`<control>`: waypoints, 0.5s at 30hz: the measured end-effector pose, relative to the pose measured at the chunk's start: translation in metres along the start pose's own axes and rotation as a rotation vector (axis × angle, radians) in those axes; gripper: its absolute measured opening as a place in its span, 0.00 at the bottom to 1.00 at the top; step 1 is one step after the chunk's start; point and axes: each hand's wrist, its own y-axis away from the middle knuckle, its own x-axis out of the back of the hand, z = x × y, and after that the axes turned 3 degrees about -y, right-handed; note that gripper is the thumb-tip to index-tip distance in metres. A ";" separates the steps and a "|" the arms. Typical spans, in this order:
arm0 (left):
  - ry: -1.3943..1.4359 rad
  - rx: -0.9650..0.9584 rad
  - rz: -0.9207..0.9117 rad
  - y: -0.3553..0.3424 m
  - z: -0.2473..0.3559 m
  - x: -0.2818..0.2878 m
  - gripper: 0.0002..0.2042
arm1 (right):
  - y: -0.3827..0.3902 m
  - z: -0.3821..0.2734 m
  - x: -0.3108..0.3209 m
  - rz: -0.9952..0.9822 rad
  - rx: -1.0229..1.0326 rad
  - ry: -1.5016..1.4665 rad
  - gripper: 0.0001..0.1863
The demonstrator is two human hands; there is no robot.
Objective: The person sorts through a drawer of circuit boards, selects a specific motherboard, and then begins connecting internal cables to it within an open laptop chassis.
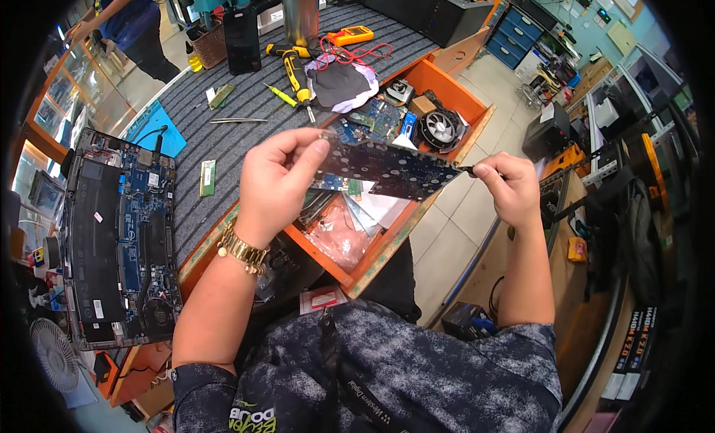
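A dark circuit board [387,167], dotted with round holes and small parts, is held tilted in the air above an open drawer. My left hand [287,172], with a gold watch at the wrist, is closed on the board's left end, thumb on top. At the right end my right hand [510,183] pinches a small dark piece at the board's corner; whether this is the board itself or a short cable on it, I cannot tell. Below the board, the orange wooden drawer [447,86] holds more circuit boards, a round fan [441,127] and a pink plastic bag [339,235].
An opened laptop [100,239] lies at the left on the grey striped mat [231,146]. Near it is a green memory module [208,177]. Farther back are a yellow-black screwdriver [296,77], a dark cloth [342,85] and a yellow multimeter [350,36]. Another person [130,23] stands far left.
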 end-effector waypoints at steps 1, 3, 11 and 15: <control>-0.012 0.014 0.035 -0.002 0.000 0.002 0.13 | -0.003 -0.004 0.000 -0.034 -0.097 -0.060 0.10; 0.008 0.020 0.112 -0.007 0.005 0.003 0.13 | -0.009 -0.004 -0.001 -0.068 -0.194 -0.122 0.13; 0.011 0.032 0.094 -0.019 0.013 0.010 0.15 | -0.021 0.002 -0.002 -0.193 -0.448 -0.386 0.23; 0.028 0.058 0.080 -0.019 0.011 0.011 0.15 | -0.022 0.002 -0.004 -0.190 -0.471 -0.404 0.22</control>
